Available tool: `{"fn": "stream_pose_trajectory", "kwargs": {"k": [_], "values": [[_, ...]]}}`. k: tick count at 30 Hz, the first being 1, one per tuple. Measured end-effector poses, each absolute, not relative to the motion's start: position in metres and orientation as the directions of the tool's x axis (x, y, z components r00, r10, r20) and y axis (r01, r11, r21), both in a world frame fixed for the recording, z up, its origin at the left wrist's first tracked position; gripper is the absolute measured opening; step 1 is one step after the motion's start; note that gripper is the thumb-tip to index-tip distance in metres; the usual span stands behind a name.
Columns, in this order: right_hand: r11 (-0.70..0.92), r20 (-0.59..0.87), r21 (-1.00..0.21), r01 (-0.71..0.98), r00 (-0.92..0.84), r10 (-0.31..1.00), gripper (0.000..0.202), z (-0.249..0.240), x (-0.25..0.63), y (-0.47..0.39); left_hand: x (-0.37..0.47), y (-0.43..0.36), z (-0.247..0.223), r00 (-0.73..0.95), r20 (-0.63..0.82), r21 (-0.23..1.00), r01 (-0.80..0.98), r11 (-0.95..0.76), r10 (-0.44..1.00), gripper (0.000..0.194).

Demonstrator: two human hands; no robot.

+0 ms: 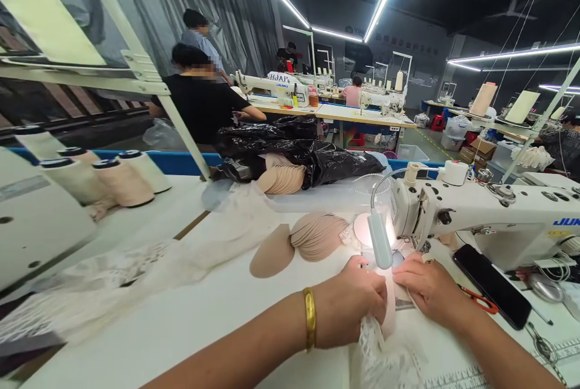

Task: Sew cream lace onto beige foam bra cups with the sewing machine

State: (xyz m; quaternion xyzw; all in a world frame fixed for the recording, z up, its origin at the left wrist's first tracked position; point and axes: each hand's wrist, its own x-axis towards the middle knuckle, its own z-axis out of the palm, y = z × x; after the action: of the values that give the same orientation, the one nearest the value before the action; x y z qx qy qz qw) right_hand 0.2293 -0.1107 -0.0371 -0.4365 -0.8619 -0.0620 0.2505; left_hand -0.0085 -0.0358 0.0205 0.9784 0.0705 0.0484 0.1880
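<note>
My left hand point(351, 301), with a gold bangle at its wrist, is closed on white lace fabric point(385, 359) that hangs down toward the table's front edge. Close beside it, my right hand point(430, 289) lies over pale pink cloth at the needle area of a white sewing machine point(480, 208); its fingers reach forward, and the fingertips press on the cloth. A small lamp point(380, 241) on a bendy neck lights this spot and hides part of the cloth. Left of the hands lie a fanned stack of beige cup pads point(319, 236) and one loose beige pad point(272, 251).
A phone point(492, 286), orange-handled scissors point(479, 299) and a ruler strip lie at the right. Black plastic bags point(290, 147) with more beige pads are at the back. Thread cones point(122, 177) stand at the left. A person in black point(199, 105) sits beyond.
</note>
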Motion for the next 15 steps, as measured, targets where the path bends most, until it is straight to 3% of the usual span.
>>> {"fn": "stream_pose_trajectory", "kwargs": {"k": [6, 15], "values": [[0.582, 0.491, -0.226, 0.781, -0.424, 0.761, 0.034, -0.0413, 0.2311, -0.1055, -0.0080, -0.0355, 0.0201, 0.980, 0.123, 0.344, 0.104, -0.933, 0.154, 0.035], [0.542, 0.475, -0.218, 0.811, -0.397, 0.785, 0.034, -0.0407, 0.2330, -0.1075, -0.0074, -0.0359, 0.0188, 0.982, 0.104, 0.345, 0.113, -0.932, 0.157, 0.036]]}}
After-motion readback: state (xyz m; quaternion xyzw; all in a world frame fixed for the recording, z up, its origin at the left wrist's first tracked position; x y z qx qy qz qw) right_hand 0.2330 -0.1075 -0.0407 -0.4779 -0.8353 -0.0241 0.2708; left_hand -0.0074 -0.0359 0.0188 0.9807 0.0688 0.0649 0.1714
